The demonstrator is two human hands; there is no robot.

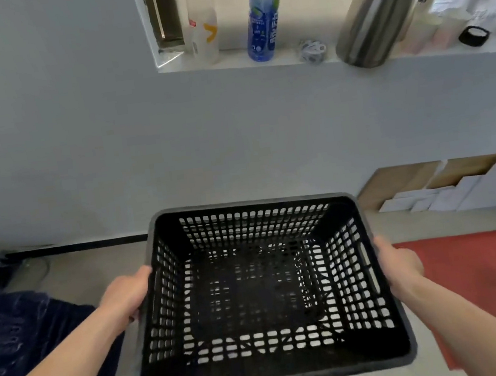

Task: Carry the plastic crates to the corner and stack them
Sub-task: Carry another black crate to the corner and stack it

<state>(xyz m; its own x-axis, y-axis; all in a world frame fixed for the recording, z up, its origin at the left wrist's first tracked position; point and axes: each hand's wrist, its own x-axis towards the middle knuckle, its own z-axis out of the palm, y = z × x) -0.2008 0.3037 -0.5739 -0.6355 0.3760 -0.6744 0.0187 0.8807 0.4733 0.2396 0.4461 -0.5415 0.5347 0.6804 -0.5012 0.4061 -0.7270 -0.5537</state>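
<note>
The black plastic crate (pixel 265 292) is nearest to the camera, held in the air in front of the body, above the floor (pixel 100 268). It is empty and it has holes in all walls and in the bottom. The left hand (pixel 125 296) has its grip closed on the left wall of the crate, near the handle slot; the right hand (pixel 398 263) has its grip closed on the right wall in the same way. The fingers go outside and under the rim, so I cannot see them all.

My judgement of the progress: one crate is lifted and is being carried, but it is not yet put down. No stack of crates and no corner with crates is visible here, so I cannot tell how many crates are already placed. What remains, at least, is to bring this crate to the corner and set it on the others or on the floor.

From left to right on the floor: a dark blue cloth (pixel 18 334) lies at the left side, the crate is in the middle, and a red mat (pixel 482 277) lies at the right side. Some white and wooden boards (pixel 446 188) lean at the wall on the right.

On the shelf (pixel 271 60) above, from left to right: a white bottle (pixel 203 21) with an orange mark on its label, a blue bottle (pixel 264 14) with white writing which is too blurred to read, a small crumpled thing (pixel 312 50), and a steel flask (pixel 381 9). No brand name can be read with certainty.
</note>
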